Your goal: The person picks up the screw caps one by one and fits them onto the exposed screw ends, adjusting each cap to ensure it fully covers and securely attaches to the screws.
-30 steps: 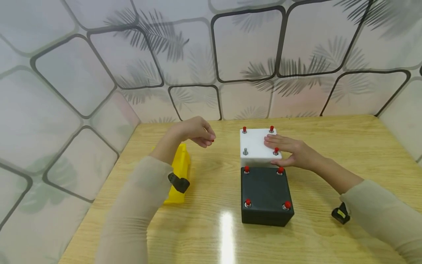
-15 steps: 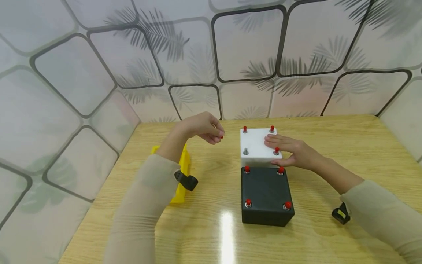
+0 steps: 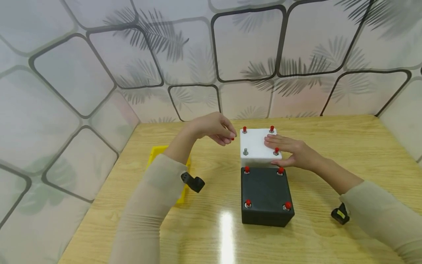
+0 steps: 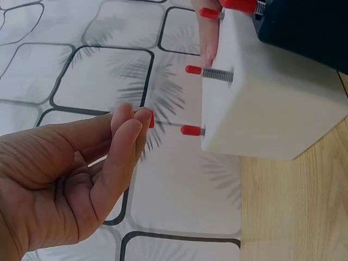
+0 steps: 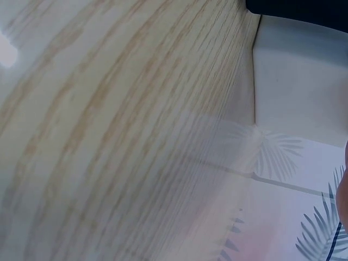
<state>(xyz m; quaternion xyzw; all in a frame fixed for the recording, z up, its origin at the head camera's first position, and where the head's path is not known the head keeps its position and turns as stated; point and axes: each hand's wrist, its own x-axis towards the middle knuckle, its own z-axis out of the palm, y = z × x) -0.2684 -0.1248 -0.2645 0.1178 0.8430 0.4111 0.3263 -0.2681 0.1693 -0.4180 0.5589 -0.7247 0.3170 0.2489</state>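
Note:
My left hand (image 3: 214, 126) pinches a small red cap (image 4: 151, 118) between thumb and fingertips, just left of a white box (image 3: 254, 140). Threaded bolts stand up at the box's corners. The near-left bolt (image 3: 245, 151) is bare metal, while the other three wear red caps. My right hand (image 3: 293, 148) rests on the box's right side, fingers laid straight over the top and thumb along the near side. In the right wrist view, only a sliver of that hand shows beside the white box (image 5: 299, 76).
A black box (image 3: 266, 189) with red-capped corner bolts stands directly in front of the white one. On the left, a yellow tray (image 3: 158, 149) is partly hidden behind my left forearm. Patterned walls border the wooden table (image 3: 204, 227) at the back and sides.
My left hand has moved right, from near the yellow tray to the white box's left edge, carrying the red cap. My right hand and both boxes have stayed put.

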